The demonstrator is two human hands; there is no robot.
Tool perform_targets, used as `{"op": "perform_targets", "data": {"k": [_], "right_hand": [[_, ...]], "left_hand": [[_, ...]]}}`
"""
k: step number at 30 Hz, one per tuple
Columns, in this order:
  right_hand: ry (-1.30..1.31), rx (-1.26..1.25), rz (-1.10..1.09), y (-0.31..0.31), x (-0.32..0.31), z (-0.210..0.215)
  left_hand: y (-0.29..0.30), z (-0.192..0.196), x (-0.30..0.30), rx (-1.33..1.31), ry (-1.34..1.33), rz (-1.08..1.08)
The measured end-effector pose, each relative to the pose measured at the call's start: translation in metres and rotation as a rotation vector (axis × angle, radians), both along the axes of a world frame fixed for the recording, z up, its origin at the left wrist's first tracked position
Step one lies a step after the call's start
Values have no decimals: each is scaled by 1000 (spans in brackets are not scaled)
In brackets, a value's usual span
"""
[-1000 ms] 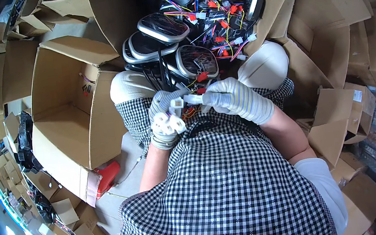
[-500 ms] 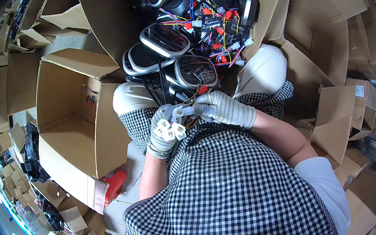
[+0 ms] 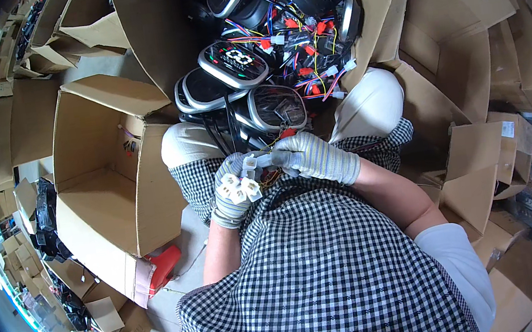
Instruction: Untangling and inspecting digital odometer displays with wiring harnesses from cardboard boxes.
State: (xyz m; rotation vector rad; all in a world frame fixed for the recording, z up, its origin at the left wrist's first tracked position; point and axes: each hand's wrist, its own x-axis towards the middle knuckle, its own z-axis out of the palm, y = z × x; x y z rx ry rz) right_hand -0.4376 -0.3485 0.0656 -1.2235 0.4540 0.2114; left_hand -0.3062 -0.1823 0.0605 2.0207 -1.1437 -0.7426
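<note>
We see a big open cardboard box [image 3: 109,185] at our left, a smaller box with a white label [image 3: 489,145] at right. Since before, our gloved hands sit slightly lower. Left hand [image 3: 233,193] grips white connectors [image 3: 240,186]; right hand [image 3: 315,156] pinches a connector plug [image 3: 259,161] over our lap.

Gloved hands: 2, left hand [image 3: 233,193] & right hand [image 3: 315,156]
White connectors [image 3: 242,185]: approx. 3 were held
Display units [image 3: 233,60]: approx. 5
Open cardboard box [image 3: 99,186]: 1, nearest
Red tool [image 3: 162,268]: 1
</note>
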Motion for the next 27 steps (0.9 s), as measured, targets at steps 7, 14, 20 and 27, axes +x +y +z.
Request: {"op": "perform_targets", "data": {"k": [7,14,20,27], "right_hand": [[-506,-679,139,-51,-3,-6],[-174,-1917,57,-126,82,-27],[169,-1538,191,-134,114,-61],[-765,-1790,-138,-106,83,42]], "left_hand": [[0,3,0,53,-232,45],[-1,1,4,-257,-426,-89],[2,3,-2,-195,-40,46],[-8,6,-7,-329,-338,166]]}}
